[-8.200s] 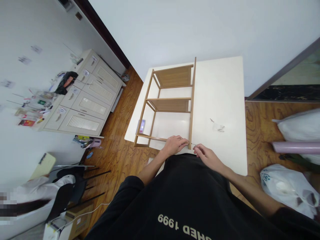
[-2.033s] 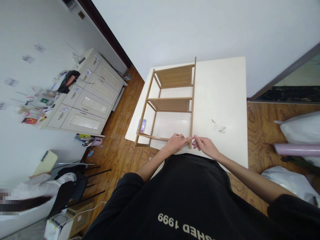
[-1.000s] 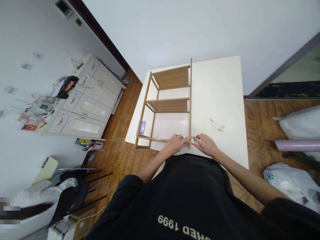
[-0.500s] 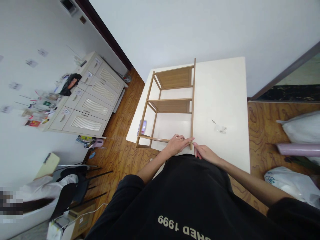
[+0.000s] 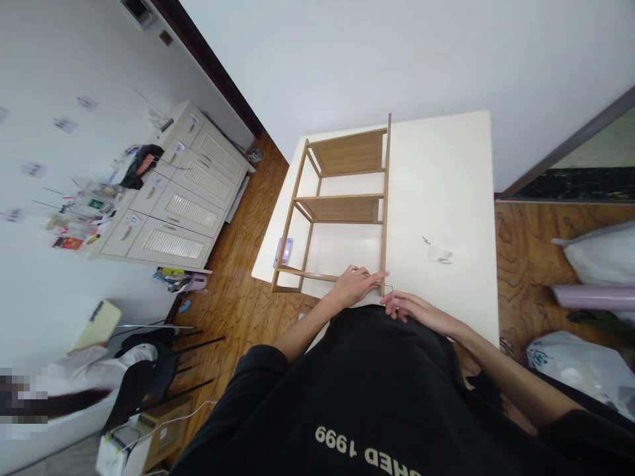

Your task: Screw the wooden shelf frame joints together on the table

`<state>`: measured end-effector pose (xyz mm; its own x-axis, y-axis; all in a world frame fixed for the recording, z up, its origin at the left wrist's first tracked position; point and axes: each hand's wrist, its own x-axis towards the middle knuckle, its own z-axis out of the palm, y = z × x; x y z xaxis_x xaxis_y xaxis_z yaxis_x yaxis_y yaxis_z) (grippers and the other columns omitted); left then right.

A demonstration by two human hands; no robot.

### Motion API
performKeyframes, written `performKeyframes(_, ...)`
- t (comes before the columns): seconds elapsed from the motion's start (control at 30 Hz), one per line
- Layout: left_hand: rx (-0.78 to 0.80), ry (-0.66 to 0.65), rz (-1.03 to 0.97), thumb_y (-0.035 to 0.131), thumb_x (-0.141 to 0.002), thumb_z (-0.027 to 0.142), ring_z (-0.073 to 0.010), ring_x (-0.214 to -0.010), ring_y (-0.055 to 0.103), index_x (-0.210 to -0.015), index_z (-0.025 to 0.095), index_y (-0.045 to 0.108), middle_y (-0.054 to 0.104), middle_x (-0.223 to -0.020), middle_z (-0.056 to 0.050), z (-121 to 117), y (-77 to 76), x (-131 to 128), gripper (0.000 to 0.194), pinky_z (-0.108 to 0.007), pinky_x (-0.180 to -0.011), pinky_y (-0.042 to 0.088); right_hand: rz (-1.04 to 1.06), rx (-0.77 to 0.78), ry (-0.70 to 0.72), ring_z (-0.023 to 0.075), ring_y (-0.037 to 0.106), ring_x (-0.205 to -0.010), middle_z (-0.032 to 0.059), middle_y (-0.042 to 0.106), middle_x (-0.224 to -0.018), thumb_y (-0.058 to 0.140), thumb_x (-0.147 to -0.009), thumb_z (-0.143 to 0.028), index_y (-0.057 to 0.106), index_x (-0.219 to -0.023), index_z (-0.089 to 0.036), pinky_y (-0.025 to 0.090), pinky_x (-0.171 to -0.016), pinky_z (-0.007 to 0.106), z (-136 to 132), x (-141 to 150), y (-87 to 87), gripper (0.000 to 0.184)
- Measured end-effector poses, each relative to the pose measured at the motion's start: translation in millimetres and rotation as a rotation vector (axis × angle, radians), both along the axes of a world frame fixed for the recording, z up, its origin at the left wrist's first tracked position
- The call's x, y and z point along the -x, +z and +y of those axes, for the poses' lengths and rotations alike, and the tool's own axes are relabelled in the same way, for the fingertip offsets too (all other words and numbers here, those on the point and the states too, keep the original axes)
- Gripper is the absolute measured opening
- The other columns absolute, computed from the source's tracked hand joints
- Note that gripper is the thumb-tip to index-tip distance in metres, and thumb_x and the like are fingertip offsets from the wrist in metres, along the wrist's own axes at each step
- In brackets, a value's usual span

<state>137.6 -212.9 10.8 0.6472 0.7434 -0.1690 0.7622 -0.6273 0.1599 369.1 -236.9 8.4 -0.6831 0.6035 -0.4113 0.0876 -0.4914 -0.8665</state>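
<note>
Wooden rack (image 5: 344, 209): left hand (image 5: 353, 287), fingers clamped on near right corner; right hand (image 5: 409, 308) at hex key (image 5: 392, 290), finger closure indiscernible.

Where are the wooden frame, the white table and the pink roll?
Wooden frame (image 5: 350, 153): head view, middle of its farthest panel.
White table (image 5: 441, 178): head view, bare top right of the frame.
Pink roll (image 5: 598, 297): head view, middle of its visible side.

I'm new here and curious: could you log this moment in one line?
left hand: on wooden frame | right hand: at bent metal tool | white table: small loose pieces
</note>
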Motion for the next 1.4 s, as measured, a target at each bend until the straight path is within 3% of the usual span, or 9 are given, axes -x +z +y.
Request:
performKeyframes(0.1, 0.01, 0.011, 0.008, 0.038, -0.108, 0.039, -0.0169, -0.108, 0.06, -0.153, 0.033, 0.036, 0.069, -0.108, -0.004, 0, -1.2, 0, 0.046, -0.032, -0.095, 0.039, -0.192, -0.359, 0.079, 0.0197, 0.063, -0.081, 0.0078, 0.07, -0.093, 0.051, -0.096, -0.059, 0.067, -0.107, -0.019, 0.049, -0.071, 0.032, -2, -6, 2.2, 0.045)
performKeyframes(0.27, -0.008, 0.007, -0.015, 0.037, -0.108, 0.039, -0.0172, -0.108, 0.06, -0.152, 0.029, 0.039, 0.069, -0.107, -0.005, -1, -3.3, 1, 0.045, -0.031, -0.093, 0.039, -0.498, -1.039, 0.023, 0.0267, 0.064, -0.086, 0.014, 0.07, -0.092, 0.045, -0.1, -0.056, 0.069, -0.097, -0.019, 0.049, -0.083, 0.041, 6, -9, -7.3, 0.044)
performKeyframes(0.4, -0.003, -0.004, -0.012, 0.036, -0.108, 0.04, -0.0175, -0.108, 0.06, -0.152, 0.029, 0.038, 0.07, -0.106, -0.005, 0, -2.0, 1, 0.045, -0.032, -0.092, 0.04, -0.538, -1.286, 0.056, 0.027, 0.062, -0.086, 0.0156, 0.069, -0.091, 0.045, -0.102, -0.052, 0.07, -0.103, -0.019, 0.049, -0.081, 0.04, 17, -12, -14.9, 0.042)
performKeyframes(0.53, 0.007, -0.001, 0.006, 0.037, -0.108, 0.038, -0.0172, -0.109, 0.061, -0.154, 0.029, 0.036, 0.069, -0.108, -0.005, 0, 2.0, 0, 0.046, -0.031, -0.093, 0.039, -0.418, -1.262, 0.093, 0.0238, 0.06, -0.079, 0.0123, 0.066, -0.082, 0.04, -0.104, -0.048, 0.07, -0.097, -0.02, 0.049, -0.075, 0.037, 23, -10, -22.8, 0.041)
performKeyframes(0.7, 0.007, -0.017, 0.014, 0.037, -0.108, 0.037, -0.0176, -0.109, 0.06, -0.155, 0.029, 0.032, 0.069, -0.11, -0.005, 0, 2.5, 1, 0.048, -0.032, -0.094, 0.039, -0.466, -1.161, -0.034, 0.0229, 0.06, -0.076, 0.012, 0.067, -0.08, 0.033, -0.105, -0.05, 0.065, -0.083, -0.023, 0.048, -0.074, 0.036, 20, -1, -26.0, 0.047)
performKeyframes(0.87, 0.004, 0.001, 0.004, 0.037, -0.108, 0.04, -0.0178, -0.108, 0.061, -0.157, 0.026, 0.027, 0.069, -0.111, -0.006, 1, -1.1, 2, 0.052, -0.032, -0.094, 0.039, -0.52, -0.874, -0.138, 0.0202, 0.059, -0.062, 0.0058, 0.065, -0.067, 0.03, -0.104, -0.055, 0.058, -0.072, -0.024, 0.046, -0.071, 0.034, 21, 9, -12.5, 0.053)
performKeyframes(1.1, 0.003, -0.008, 0.02, 0.039, -0.107, 0.04, -0.0184, -0.108, 0.061, -0.158, 0.025, 0.026, 0.068, -0.11, -0.006, 1, -5.2, 2, 0.054, -0.033, -0.094, 0.04, -0.466, -0.546, -0.203, 0.0179, 0.057, -0.054, 0.0021, 0.064, -0.057, 0.035, -0.1, -0.063, 0.065, -0.067, -0.021, 0.043, -0.062, 0.03, 35, 15, -0.1, 0.061)
performKeyframes(1.2, -0.006, -0.006, 0.018, 0.037, -0.108, 0.041, -0.0186, -0.108, 0.061, -0.158, 0.025, 0.026, 0.068, -0.109, -0.006, 1, -5.8, 2, 0.053, -0.033, -0.094, 0.04, -0.445, -0.497, -0.208, 0.0172, 0.057, -0.054, 0.002, 0.066, -0.059, 0.038, -0.098, -0.065, 0.065, -0.068, -0.022, 0.043, -0.059, 0.029, 34, 14, 3.3, 0.059)
performKeyframes(1.4, -0.008, -0.008, 0.014, 0.039, -0.108, 0.04, -0.0184, -0.108, 0.061, -0.158, 0.026, 0.026, 0.068, -0.109, -0.006, 1, -3.2, 2, 0.054, -0.032, -0.093, 0.04, -0.377, -0.52, -0.247, 0.0165, 0.06, -0.057, -0.0011, 0.068, -0.065, 0.059, -0.091, -0.06, 0.066, -0.092, -0.025, 0.047, -0.064, 0.029, 21, 9, 5.0, 0.036)
